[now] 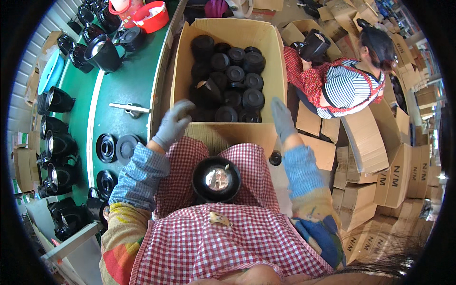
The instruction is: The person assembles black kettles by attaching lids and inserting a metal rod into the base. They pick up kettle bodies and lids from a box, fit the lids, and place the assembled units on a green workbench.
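Note:
My left hand (pixel 175 124), in a grey glove, is at the near left corner of a tall cardboard box (pixel 223 132). Its fingers are partly bent and apart, with nothing in them. Beside the box's right wall, my right hand (pixel 283 119) is gloved too, fingers stretched out and holding nothing. Inside the box stand several black round containers (pixel 235 73), most with ridged round tops upward; one (pixel 209 90) leans at a tilt. Between my thighs rests a black round vessel (pixel 217 180), its mirror-like silvery middle facing up. Neither hand touches it.
On the left, a green work table (pixel 123 85) carries black lids (pixel 106 148), black jugs (pixel 102 53), a pale rod-like tool (pixel 129 108) and a red basin (pixel 151 16). At the right a person (pixel 349 85) holds a black jug near cardboard boxes (pixel 365 137). A small black part (pixel 275 157) lies on the floor.

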`<state>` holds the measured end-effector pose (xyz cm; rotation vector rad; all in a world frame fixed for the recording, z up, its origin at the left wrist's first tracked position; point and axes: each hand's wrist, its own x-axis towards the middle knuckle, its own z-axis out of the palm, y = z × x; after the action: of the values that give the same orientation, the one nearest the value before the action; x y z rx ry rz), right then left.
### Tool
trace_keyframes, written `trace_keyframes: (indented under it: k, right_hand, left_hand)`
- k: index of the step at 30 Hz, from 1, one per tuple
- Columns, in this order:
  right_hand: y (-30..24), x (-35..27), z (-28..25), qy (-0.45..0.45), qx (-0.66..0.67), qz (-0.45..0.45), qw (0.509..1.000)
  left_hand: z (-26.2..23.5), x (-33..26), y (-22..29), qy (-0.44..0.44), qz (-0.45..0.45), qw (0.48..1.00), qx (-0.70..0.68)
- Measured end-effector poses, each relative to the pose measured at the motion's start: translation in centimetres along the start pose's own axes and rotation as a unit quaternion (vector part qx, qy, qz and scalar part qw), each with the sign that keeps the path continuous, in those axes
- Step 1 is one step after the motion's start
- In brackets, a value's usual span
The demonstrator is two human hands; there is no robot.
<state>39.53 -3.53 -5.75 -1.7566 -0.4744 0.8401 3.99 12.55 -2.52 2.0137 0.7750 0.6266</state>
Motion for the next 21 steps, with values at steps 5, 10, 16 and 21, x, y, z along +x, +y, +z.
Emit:
trace_keyframes:
  k: [5, 10, 16, 21]
  right_hand:
    - [3.8, 16.5, 3.6, 0.120, 0.263, 0.314, 0.904]
    - [10.2, 22.7, 8.1, 0.148, 0.259, 0.346, 0.889]
    - [15.5, 25.0, 8.7, 0.138, 0.210, 0.358, 0.899]
    - [16.8, 26.4, 9.3, 0.102, 0.153, 0.360, 0.915]
  left_hand:
    - [2.5, 4.4, -11.8, 0.114, -0.175, 0.912, 0.353]
    - [3.2, 3.4, -12.9, 0.094, -0.165, 0.959, 0.209]
    - [2.6, 4.2, -11.9, 0.058, -0.176, 0.958, 0.217]
    - [2.8, 4.8, -11.7, 0.047, -0.150, 0.964, 0.213]
